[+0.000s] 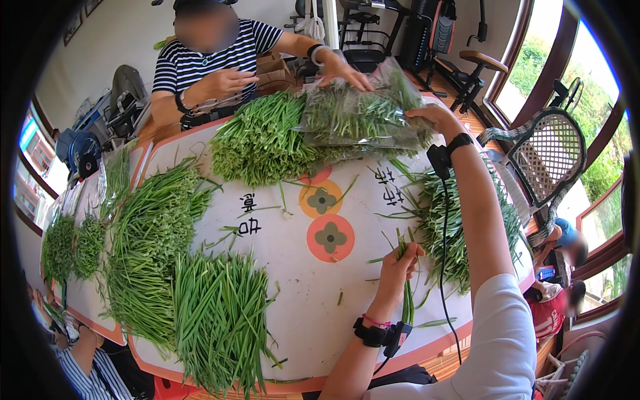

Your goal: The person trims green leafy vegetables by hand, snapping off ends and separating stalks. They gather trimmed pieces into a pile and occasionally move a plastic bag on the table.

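Observation:
My left hand (399, 265) is closed around a small bunch of garlic chives (408, 303), upright over the table's near right part. My right arm reaches to the far side, where my right hand (437, 121) grips the right edge of a clear plastic bag (360, 120) with greens inside. This bag lies among stacked bagged greens, beside a big loose heap of chives (263, 140). Across the table, another person's hand (343, 72) rests on the bags' far side; that person's other hand (223, 83) is raised over the table edge. Another chive pile (460, 220) lies under my right forearm.
More chive heaps (150, 253) and a near-left pile (220, 320) cover the left of the white table (307, 313). Loose stalks are scattered about. A black cable (443, 267) hangs from my right wrist. A lattice-backed chair (550, 157) stands at the right, near other people.

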`<state>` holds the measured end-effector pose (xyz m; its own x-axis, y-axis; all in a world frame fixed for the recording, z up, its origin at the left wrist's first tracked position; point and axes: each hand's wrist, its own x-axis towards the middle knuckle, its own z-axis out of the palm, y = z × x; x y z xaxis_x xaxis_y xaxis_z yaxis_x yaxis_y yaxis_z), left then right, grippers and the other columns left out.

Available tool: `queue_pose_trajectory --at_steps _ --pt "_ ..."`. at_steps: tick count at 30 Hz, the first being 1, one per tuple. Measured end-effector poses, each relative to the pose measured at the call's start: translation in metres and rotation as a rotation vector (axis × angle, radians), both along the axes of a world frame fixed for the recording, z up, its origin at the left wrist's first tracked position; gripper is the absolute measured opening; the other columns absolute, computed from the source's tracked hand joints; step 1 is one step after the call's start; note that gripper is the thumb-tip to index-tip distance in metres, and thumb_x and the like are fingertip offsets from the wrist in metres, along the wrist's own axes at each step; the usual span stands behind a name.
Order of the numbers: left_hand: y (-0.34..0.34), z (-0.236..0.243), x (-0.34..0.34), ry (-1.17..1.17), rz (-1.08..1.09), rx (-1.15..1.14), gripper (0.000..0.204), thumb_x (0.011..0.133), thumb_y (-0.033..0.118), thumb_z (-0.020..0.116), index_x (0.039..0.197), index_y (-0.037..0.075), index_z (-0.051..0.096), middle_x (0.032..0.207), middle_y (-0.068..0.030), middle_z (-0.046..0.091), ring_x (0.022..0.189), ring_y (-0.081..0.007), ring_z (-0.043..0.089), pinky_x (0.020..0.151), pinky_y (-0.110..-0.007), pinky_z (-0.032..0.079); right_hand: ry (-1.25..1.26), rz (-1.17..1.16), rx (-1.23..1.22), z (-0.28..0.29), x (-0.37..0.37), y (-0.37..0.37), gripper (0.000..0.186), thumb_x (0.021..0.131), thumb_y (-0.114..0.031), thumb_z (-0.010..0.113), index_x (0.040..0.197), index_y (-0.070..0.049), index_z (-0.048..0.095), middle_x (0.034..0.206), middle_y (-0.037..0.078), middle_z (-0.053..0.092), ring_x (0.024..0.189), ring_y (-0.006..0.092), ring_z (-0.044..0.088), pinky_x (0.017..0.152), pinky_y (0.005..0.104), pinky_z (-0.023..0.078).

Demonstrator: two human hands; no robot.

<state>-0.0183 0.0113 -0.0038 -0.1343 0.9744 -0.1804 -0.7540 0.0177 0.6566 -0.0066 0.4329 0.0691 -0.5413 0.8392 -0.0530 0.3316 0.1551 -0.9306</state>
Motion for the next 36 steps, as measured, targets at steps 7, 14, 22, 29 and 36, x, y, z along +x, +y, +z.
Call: queue_pose_trajectory --at_steps 7,14,22,29,36 --pt "-0.002 -0.003 -0.007 -0.025 0.040 0.010 0.027 0.096 0.030 0.055 0.083 0.006 0.059 0.058 0.0108 0.029 0.051 -0.0014 0.024 0.047 -0.021 0.017 -0.333 -0.068 0.298 0.040 -0.044 -0.065 0.049 0.060 -0.023 0.081 0.100 -0.002 0.064 0.091 0.008 0.064 0.083 0.0190 0.059 0.072 0.0331 0.046" --pt "0.000 0.000 -0.003 -0.080 0.017 0.039 0.027 0.096 0.030 0.055 0.083 0.007 0.060 0.058 0.0109 0.029 0.050 -0.0016 0.023 0.046 -0.021 0.016 -0.378 -0.013 0.201 0.026 -0.024 -0.032 0.051 0.062 -0.025 0.082 0.104 -0.002 0.064 0.097 0.009 0.065 0.087 0.0191 0.060 0.075 0.0329 0.047" --pt "-0.002 -0.002 -0.006 -0.066 0.048 0.053 0.027 0.096 0.030 0.054 0.083 0.007 0.060 0.059 0.0110 0.028 0.050 -0.0016 0.022 0.046 -0.021 0.016 -0.237 -0.026 -0.034 0.016 -0.014 -0.046 0.057 0.067 -0.028 0.082 0.111 0.001 0.061 0.102 0.010 0.064 0.091 0.0202 0.060 0.077 0.0323 0.047" --pt "-0.004 -0.003 -0.009 -0.057 0.080 0.036 0.028 0.096 0.031 0.055 0.083 0.007 0.059 0.058 0.0111 0.027 0.049 -0.0014 0.022 0.046 -0.021 0.016 -0.181 -0.080 -0.013 0.015 -0.016 -0.066 0.051 0.068 -0.038 0.080 0.098 0.002 0.068 0.089 0.008 0.066 0.076 0.0196 0.060 0.069 0.0311 0.046" --pt "0.001 -0.007 -0.007 -0.093 0.065 0.041 0.028 0.095 0.031 0.056 0.082 0.007 0.059 0.057 0.0115 0.026 0.048 -0.0015 0.021 0.045 -0.021 0.015 -0.245 0.022 0.181 0.032 -0.013 -0.070 0.064 0.070 -0.046 0.077 0.106 0.006 0.064 0.097 0.013 0.065 0.086 0.0212 0.062 0.076 0.0338 0.047"
